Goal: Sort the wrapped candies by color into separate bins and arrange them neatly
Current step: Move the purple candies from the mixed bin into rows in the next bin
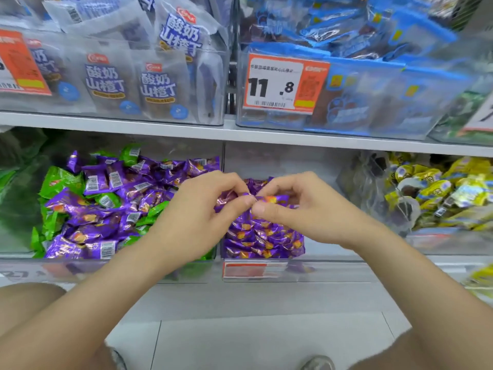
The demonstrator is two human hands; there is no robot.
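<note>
Left hand [202, 217] and right hand [298, 209] pinch one candy [272, 199] above a bin [320, 259]. A slip could muddle its rows.

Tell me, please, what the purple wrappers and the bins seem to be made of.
The purple wrappers look like metallised plastic film, glossy: they crinkle and glint. The bins look like clear rigid plastic, perhaps acrylic: contents show through smooth walls.

On white upper shelf [165, 128]: white-packet bin [216, 108] and blue-packet bin [266, 121], just beside each other, perhaps a third [453, 129] at the blurred right. Below: mixed bin [80, 265], purple bin [333, 265], yellow bin [440, 241].
</note>
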